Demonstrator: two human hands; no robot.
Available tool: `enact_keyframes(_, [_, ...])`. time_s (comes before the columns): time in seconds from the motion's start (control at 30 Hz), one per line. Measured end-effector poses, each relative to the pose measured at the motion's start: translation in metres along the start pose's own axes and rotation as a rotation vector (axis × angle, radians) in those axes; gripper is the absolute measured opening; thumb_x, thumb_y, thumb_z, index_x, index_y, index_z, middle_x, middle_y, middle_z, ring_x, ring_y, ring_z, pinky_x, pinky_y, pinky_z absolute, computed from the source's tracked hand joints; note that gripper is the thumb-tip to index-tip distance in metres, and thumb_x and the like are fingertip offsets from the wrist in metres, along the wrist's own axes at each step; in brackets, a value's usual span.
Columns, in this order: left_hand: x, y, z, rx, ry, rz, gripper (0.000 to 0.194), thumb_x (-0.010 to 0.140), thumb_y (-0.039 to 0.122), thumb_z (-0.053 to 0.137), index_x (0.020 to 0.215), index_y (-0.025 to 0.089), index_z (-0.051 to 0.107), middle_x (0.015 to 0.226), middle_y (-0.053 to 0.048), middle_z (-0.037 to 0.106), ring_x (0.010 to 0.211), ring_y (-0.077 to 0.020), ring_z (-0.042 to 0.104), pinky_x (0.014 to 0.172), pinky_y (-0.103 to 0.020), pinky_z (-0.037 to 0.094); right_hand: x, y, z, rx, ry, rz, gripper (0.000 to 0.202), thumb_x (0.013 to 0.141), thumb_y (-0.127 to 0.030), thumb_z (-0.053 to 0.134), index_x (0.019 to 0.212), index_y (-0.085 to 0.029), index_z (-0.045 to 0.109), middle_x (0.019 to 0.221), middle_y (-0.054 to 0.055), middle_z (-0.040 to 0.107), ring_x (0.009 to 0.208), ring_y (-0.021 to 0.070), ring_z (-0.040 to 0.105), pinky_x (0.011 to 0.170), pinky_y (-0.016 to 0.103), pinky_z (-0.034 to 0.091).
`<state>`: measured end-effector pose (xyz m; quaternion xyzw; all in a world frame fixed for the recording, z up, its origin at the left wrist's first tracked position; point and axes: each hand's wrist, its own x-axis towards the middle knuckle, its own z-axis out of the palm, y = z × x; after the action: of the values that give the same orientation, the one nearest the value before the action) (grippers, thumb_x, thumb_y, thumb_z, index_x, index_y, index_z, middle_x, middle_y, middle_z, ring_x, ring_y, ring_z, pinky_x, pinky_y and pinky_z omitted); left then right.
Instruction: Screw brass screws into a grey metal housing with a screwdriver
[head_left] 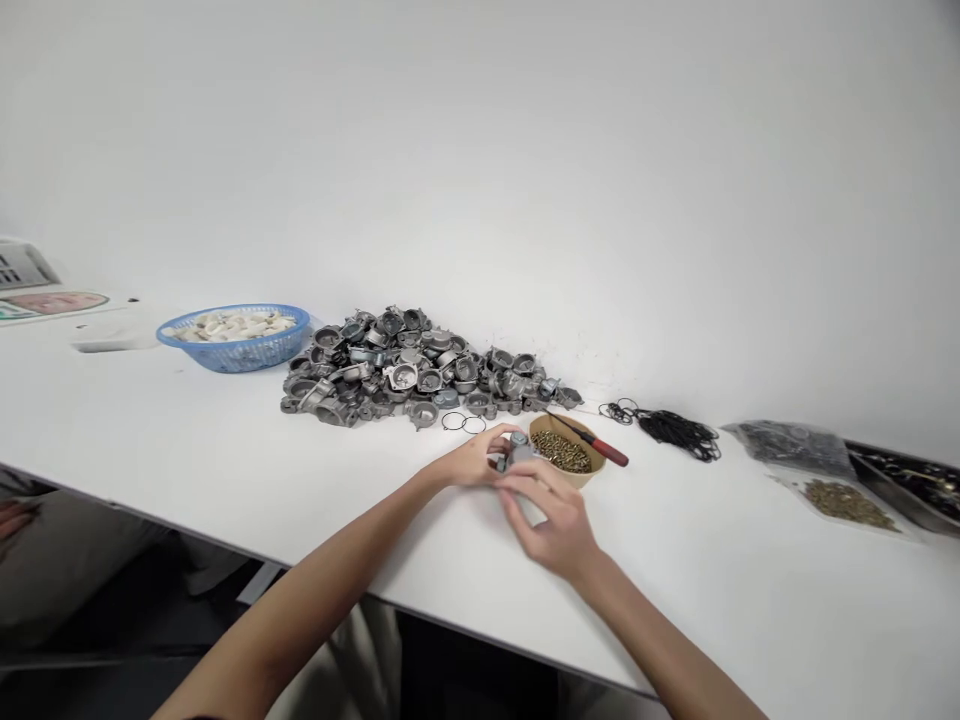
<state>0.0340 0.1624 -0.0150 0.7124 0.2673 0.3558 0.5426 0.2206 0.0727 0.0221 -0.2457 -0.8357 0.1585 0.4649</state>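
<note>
My left hand (476,458) is closed around a small grey metal casting (517,450), holding it just above the white table. Against the casting's near side, the fingers of my right hand (551,515) are bent and closed; they cover part of it, and any small piece between them is hidden. Right behind my hands stands a tan bowl (592,470) of small brass-coloured screws (561,450). A screwdriver with a red handle (609,452) lies across its rim. Two thin black rings (473,425) rest on the table near my left hand.
Behind my hands spreads a heap of grey metal castings (405,375). A blue basket (247,352) of white parts stands left. To the right lie black rings in a bundle (679,433), a bag of brass-coloured pieces (847,502), a grey bag (795,445) and a dark tray (904,495).
</note>
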Motion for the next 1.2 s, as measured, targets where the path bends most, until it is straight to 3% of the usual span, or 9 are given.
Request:
enact_keyframes(0.13, [-0.001,0.001,0.000,0.053,0.009,-0.003,0.088,0.060,0.026,0.094,0.136,0.022,0.048,0.122,-0.013,0.062,0.121,-0.0298,0.057,0.100,-0.040,0.045,-0.014,-0.087,0.078,0.479,-0.357,0.215,0.020,0.096,-0.032,0.058,0.101,-0.027,0.076,0.086,0.004,0.073,0.078,0.0196,0.067,0.077,0.033,0.054])
enact_keyframes(0.2, [-0.002,0.001,0.000,0.087,-0.003,-0.030,0.088,0.062,0.031,0.093,0.138,0.023,0.048,0.126,-0.014,0.060,0.124,-0.0303,0.055,0.101,-0.040,0.044,-0.024,-0.121,0.114,0.721,-0.493,0.372,0.023,0.086,-0.041,0.073,0.102,-0.026,0.075,0.091,0.001,0.073,0.077,0.0174,0.067,0.074,0.028,0.052])
enact_keyframes(0.33, [-0.004,0.000,-0.001,0.088,-0.010,-0.022,0.089,0.064,0.032,0.093,0.140,0.022,0.047,0.128,-0.016,0.058,0.127,-0.0309,0.053,0.101,-0.040,0.043,-0.038,-0.146,0.151,1.029,-0.507,0.611,0.043,0.065,-0.045,0.091,0.093,-0.022,0.069,0.079,-0.003,0.064,0.069,0.0125,0.056,0.062,0.022,0.044])
enact_keyframes(0.47, [-0.005,0.000,-0.002,0.095,-0.033,0.001,0.089,0.065,0.033,0.093,0.140,0.024,0.046,0.127,-0.016,0.059,0.125,-0.0306,0.054,0.100,-0.041,0.042,-0.041,-0.139,0.152,1.136,-0.507,0.683,0.043,0.060,-0.045,0.093,0.080,-0.018,0.066,0.072,-0.003,0.060,0.066,0.0104,0.052,0.062,0.022,0.040])
enact_keyframes(0.63, [-0.007,0.001,-0.003,0.132,-0.042,0.006,0.089,0.066,0.035,0.092,0.141,0.024,0.045,0.126,-0.015,0.060,0.123,-0.0296,0.055,0.100,-0.039,0.042,-0.043,-0.128,0.149,1.314,-0.454,0.815,0.045,0.071,-0.054,0.084,0.075,-0.017,0.059,0.072,0.002,0.067,0.067,0.0150,0.064,0.065,0.025,0.046])
enact_keyframes(0.8, [-0.006,-0.001,-0.004,0.133,-0.041,0.007,0.094,0.065,0.035,0.092,0.144,0.024,0.043,0.124,-0.014,0.060,0.121,-0.0287,0.057,0.096,-0.037,0.044,-0.047,-0.142,0.144,1.085,-0.463,0.726,0.038,0.061,-0.032,0.093,0.090,-0.021,0.072,0.083,0.000,0.071,0.077,0.0170,0.065,0.071,0.026,0.050])
enact_keyframes(0.97, [-0.008,0.001,-0.003,0.114,-0.051,0.006,0.095,0.065,0.035,0.091,0.146,0.024,0.042,0.126,-0.014,0.059,0.122,-0.0285,0.055,0.093,-0.035,0.045,-0.048,-0.148,0.147,0.899,-0.364,0.592,0.015,0.078,-0.027,0.076,0.091,-0.022,0.079,0.080,0.002,0.072,0.072,0.0166,0.065,0.067,0.026,0.049])
enact_keyframes(1.1, [-0.008,0.003,-0.003,0.107,-0.050,-0.006,0.096,0.065,0.034,0.092,0.146,0.024,0.041,0.125,-0.013,0.059,0.121,-0.0286,0.056,0.093,-0.035,0.045,-0.046,-0.135,0.157,1.066,-0.349,0.771,0.019,0.074,-0.033,0.082,0.086,-0.018,0.079,0.069,0.000,0.068,0.061,0.0124,0.057,0.059,0.023,0.043])
enact_keyframes(1.2, [-0.009,0.004,-0.002,0.105,-0.040,-0.012,0.097,0.064,0.033,0.092,0.146,0.023,0.041,0.126,-0.014,0.058,0.122,-0.0289,0.055,0.092,-0.035,0.045,-0.046,-0.130,0.164,1.405,-0.288,1.024,0.021,0.065,-0.028,0.086,0.076,-0.015,0.075,0.063,-0.001,0.061,0.056,0.0092,0.051,0.056,0.021,0.038])
